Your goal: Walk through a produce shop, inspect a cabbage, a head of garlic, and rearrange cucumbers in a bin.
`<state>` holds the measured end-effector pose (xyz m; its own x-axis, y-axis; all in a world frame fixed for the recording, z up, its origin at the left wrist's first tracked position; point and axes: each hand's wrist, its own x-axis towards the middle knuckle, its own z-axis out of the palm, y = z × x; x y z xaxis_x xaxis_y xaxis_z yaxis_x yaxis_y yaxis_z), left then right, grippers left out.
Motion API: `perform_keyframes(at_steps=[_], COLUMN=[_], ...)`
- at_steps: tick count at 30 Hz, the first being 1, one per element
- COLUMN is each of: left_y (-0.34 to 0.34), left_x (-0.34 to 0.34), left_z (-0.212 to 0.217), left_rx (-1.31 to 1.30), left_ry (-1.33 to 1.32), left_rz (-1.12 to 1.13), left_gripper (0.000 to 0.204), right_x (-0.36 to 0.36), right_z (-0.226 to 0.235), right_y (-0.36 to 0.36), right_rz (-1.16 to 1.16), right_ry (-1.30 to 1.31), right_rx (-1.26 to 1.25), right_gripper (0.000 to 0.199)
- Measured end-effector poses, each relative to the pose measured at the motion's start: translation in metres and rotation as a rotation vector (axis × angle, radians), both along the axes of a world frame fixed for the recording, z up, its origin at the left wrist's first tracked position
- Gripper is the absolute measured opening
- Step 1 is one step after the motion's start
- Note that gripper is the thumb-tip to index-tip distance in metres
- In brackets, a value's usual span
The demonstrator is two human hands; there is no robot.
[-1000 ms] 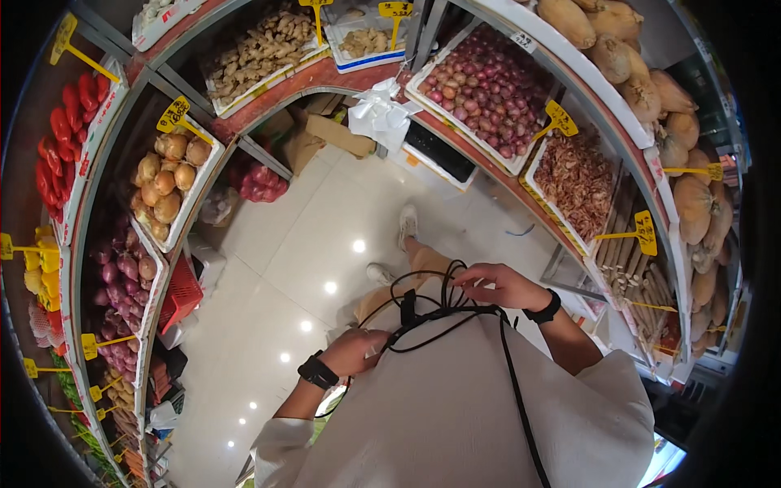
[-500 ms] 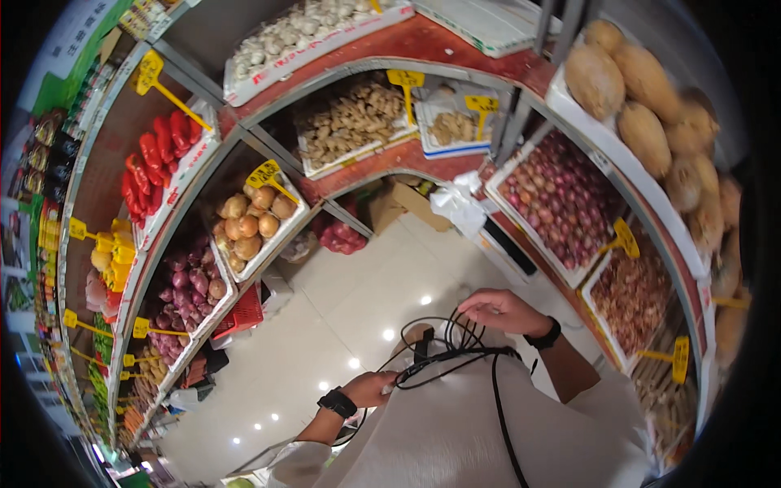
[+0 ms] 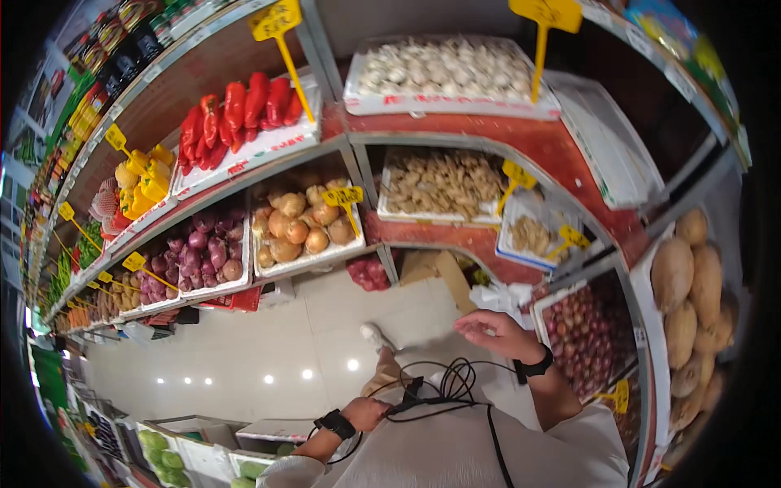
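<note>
A loose coil of black cable [image 3: 443,394] lies against the front of my white shirt [image 3: 407,451]. Beside the coil's left end, my left hand [image 3: 364,413] is closed, with a black band on its wrist; what its fingers hold, if anything, is hidden. My right hand [image 3: 498,333] is raised in the air beyond the cable, open with its fingers loosely bent and nothing in them. It also wears a black wristband. Nearest to it is the tray of small red shallots [image 3: 586,333], apart from the hand, along with a white plastic bag [image 3: 498,298].
Curved shelves around me carry garlic [image 3: 447,69], ginger [image 3: 443,183], red peppers [image 3: 236,114], onions [image 3: 297,224], purple onions [image 3: 203,254] and large tan gourds [image 3: 691,285]. Yellow price tags [image 3: 281,20] stick up from the trays. Cabbages [image 3: 163,459] stand behind on the left.
My view has turned left, so the shelves shift rightward and more of the left side shows. My right hand has moved off the cable coil toward the shelf; the left stays by the waist.
</note>
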<state>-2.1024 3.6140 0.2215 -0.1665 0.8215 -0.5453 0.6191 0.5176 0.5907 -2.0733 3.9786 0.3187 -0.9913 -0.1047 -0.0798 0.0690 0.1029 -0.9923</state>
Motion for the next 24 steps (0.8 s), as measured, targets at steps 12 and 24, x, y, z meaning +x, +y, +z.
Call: perform_keyframes(at_steps=[12,24], left_y=[-0.038,-0.048], left_x=[-0.173,-0.220], left_z=[-0.020,-0.009], left_rx=[0.267,0.285], left_ry=[-0.091,0.048], left_rz=[0.031,0.332], left_gripper=[0.020,0.020], right_x=[-0.245,-0.441], right_z=[0.091,0.125], right_y=[-0.004,0.086], right_rz=[-0.233,-0.455], right_ry=[0.274,0.466], right_rx=[0.494,1.008], right_gripper=[0.047,0.052])
